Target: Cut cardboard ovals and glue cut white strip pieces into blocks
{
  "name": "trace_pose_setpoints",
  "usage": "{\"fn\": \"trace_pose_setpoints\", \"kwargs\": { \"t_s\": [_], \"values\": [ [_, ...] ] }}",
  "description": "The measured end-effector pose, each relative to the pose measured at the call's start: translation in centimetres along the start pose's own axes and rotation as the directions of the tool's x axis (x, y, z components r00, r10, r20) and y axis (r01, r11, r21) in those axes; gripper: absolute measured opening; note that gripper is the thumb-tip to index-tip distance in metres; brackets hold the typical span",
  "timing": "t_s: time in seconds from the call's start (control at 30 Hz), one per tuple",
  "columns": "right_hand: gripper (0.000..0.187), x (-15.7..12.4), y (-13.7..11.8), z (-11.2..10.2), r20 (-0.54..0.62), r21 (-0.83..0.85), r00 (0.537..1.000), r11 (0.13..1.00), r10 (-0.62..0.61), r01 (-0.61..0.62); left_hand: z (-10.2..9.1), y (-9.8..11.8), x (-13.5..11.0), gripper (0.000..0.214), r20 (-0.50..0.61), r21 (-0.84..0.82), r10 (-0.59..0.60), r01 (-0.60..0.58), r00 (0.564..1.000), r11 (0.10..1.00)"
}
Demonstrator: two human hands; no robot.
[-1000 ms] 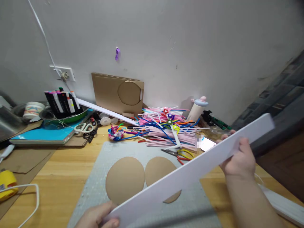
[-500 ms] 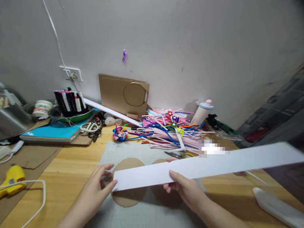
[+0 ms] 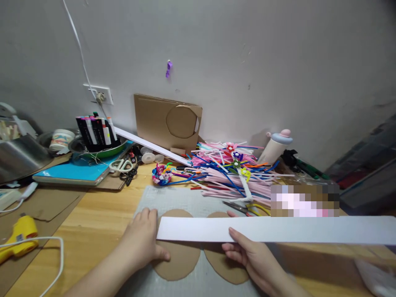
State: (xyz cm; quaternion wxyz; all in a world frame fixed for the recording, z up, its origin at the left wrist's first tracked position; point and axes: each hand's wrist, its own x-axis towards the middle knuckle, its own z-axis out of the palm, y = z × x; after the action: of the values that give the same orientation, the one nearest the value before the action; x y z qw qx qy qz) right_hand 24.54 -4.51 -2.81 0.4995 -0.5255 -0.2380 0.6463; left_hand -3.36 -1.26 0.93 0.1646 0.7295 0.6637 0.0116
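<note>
A long white paper strip [image 3: 198, 229] stretches level from the middle to the right edge. My right hand [image 3: 244, 249] grips it, thumb on the near face and fingers behind. Beneath the strip lie two brown cardboard circles, the left circle [image 3: 177, 260] and the right circle [image 3: 221, 262], on a grey cutting mat [image 3: 167, 196]. The strip partly covers both. My left hand [image 3: 144, 235] is at the left circle's edge, just off the strip's left end. Its thumb reaches over the cardboard, apart from the fingers, which curve along the rim.
Behind the mat lie a pile of pipe cleaners [image 3: 229, 179] and pliers [image 3: 241, 207]. Scissors [image 3: 121, 166], a blue book [image 3: 71, 171] and a marker holder [image 3: 95, 134] stand left. A yellow glue gun [image 3: 21, 235] trails a white cord. A bottle [image 3: 275, 146] leans right.
The strip has swung from a slant to nearly level, its right end lower. My left hand has let go of the strip's left end and moved onto the left circle's edge.
</note>
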Motion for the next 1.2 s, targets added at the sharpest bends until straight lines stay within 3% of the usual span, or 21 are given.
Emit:
{"fn": "trace_pose_setpoints", "kwargs": {
  "t_s": [0.1,0.3,0.4,0.5,0.57,0.6,0.67,0.73,0.87,0.93,1.0,1.2],
  "values": [
    [0.084,0.2,0.1,-0.1,0.005,-0.001,1.000,1.000,0.006,-0.006,0.0,-0.1,0.1,0.075,-0.007,0.099,-0.072,0.073,0.997,0.992],
    [0.086,0.1,0.2,0.1,0.020,0.025,0.999,0.999,-0.035,0.035,0.6,-0.7,0.7,0.060,-0.033,0.070,-0.062,0.064,0.998,0.996],
    [0.084,0.0,0.2,0.1,0.039,0.051,0.998,0.998,-0.040,0.038,0.5,-0.9,0.4,0.042,0.001,-0.049,-0.047,0.047,0.999,0.998],
    [0.081,0.0,0.2,-0.1,0.060,0.083,0.997,0.995,-0.051,0.046,0.5,-0.9,-0.2,0.031,0.039,-0.273,-0.091,0.098,0.995,0.957],
    [0.079,0.1,0.1,-0.2,0.060,0.120,0.996,0.991,-0.064,0.056,0.5,-0.9,-0.4,0.033,0.089,-0.520,-0.107,0.138,0.990,0.843],
    [0.079,0.1,0.1,-0.2,0.055,0.143,0.996,0.988,-0.071,0.063,0.4,-0.8,-0.6,0.037,0.125,-0.670,-0.086,0.149,0.988,0.727],
    [0.077,0.2,-0.1,-0.3,0.035,0.190,0.996,0.979,-0.085,0.077,-0.2,-0.6,-0.8,0.048,0.203,-0.901,0.004,0.185,0.979,0.394],
    [0.077,0.4,-0.3,-0.3,0.011,0.234,0.996,0.968,-0.093,0.088,-1.0,-0.2,-1.0,0.049,0.274,-0.960,0.110,0.265,0.955,0.092],
    [0.077,0.4,-0.7,-0.3,-0.001,0.281,0.991,0.951,-0.131,0.126,-2.2,0.9,-1.2,0.036,0.332,-0.895,0.164,0.365,0.929,-0.255],
    [0.076,0.2,-0.7,-0.3,0.006,0.281,0.987,0.947,-0.161,0.153,-2.0,1.3,-1.2,0.036,0.314,-0.868,0.121,0.336,0.942,-0.366],
    [0.077,0.0,-0.7,-0.2,0.012,0.276,0.982,0.945,-0.187,0.176,-1.5,1.5,-1.2,0.035,0.282,-0.862,0.065,0.283,0.957,-0.420],
    [0.080,-1.2,-0.5,0.4,0.010,0.254,0.978,0.946,-0.210,0.200,0.0,1.8,-1.8,0.033,0.265,-0.862,-0.127,0.177,0.956,-0.475]
  ]
}}
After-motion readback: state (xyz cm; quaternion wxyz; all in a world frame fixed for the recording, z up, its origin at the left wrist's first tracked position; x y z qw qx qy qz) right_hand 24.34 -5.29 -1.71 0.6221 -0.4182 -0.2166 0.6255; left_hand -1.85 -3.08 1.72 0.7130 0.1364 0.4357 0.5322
